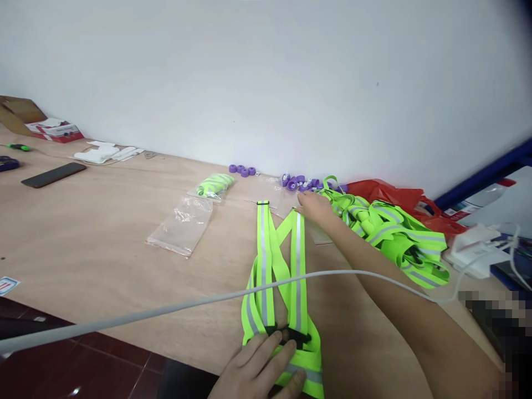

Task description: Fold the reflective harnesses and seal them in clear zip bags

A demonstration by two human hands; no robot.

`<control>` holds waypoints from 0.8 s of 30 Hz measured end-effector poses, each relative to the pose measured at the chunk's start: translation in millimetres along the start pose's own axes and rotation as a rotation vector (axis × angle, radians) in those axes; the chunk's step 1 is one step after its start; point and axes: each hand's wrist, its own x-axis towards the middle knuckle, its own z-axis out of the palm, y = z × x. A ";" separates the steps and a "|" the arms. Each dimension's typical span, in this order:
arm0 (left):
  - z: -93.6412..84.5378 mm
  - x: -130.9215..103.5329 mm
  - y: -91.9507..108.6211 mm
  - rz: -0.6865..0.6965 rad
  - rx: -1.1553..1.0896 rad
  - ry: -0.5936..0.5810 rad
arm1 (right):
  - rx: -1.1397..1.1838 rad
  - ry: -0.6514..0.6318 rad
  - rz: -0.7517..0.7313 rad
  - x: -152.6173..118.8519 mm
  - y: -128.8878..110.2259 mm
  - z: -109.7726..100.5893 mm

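Note:
A neon-yellow reflective vest made of elastic straps with grey stripes lies stretched out on the wooden table, its straps crossing in the middle. My left hand rests on its near end, fingers extended over the black buckle and waist strap. At the far end, my right hand has its fingers closed at the top of the right-hand strap; its fingertips are partly hidden. Beside my right forearm is a tangled pile of more reflective vests. A clear plastic bag lies flat to the left, near a bagged reflective vest.
A white cable crosses in front of the vest. Purple caps sit by the wall, with a red plastic bag behind the pile. Farther left are a dark phone-like slab, white papers and a red-and-white box.

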 end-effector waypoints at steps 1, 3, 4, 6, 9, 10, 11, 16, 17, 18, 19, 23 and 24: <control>0.9 0.0 0.5 -0.007 -0.006 0.010 | -0.020 -0.001 0.033 -3.3 -2.9 3.0; 2.6 -0.6 1.5 -0.022 -0.016 0.022 | -0.047 -0.014 0.091 -9.4 -8.0 8.4; 3.1 -1.0 1.9 -0.025 -0.019 0.023 | -0.055 -0.021 0.113 -12.1 -10.4 10.3; 3.2 -1.5 2.6 -0.023 -0.020 0.014 | -0.066 -0.027 0.140 -16.9 -15.7 11.4; 1.4 -1.0 2.8 -0.013 -0.010 0.014 | -0.072 -0.003 0.130 -22.1 -26.4 5.8; 0.6 -0.7 2.7 -0.011 -0.006 0.016 | -0.068 0.007 0.099 -23.2 -30.5 2.6; -0.2 -0.4 2.6 -0.009 -0.005 0.013 | -0.060 0.009 0.050 -24.0 -34.7 -0.6; -1.0 -1.3 2.6 -0.004 -0.020 -0.012 | 0.037 -0.148 -0.306 -21.4 -46.5 -9.7; -0.4 -1.9 2.8 -0.005 -0.024 -0.012 | 0.054 -0.183 -0.345 -19.9 -46.2 -9.7; 0.3 -2.5 3.1 -0.007 -0.029 -0.014 | 0.067 -0.213 -0.369 -18.4 -45.3 -9.5; 0.9 -2.8 3.4 -0.011 -0.034 -0.010 | 0.077 -0.238 -0.382 -16.8 -44.0 -9.2; 1.6 -1.3 4.7 -0.030 -0.041 0.019 | 0.088 -0.312 -0.388 -11.6 -40.7 -10.3; 1.3 -0.4 4.9 -0.035 -0.039 0.031 | 0.085 -0.328 -0.389 -10.4 -41.1 -11.4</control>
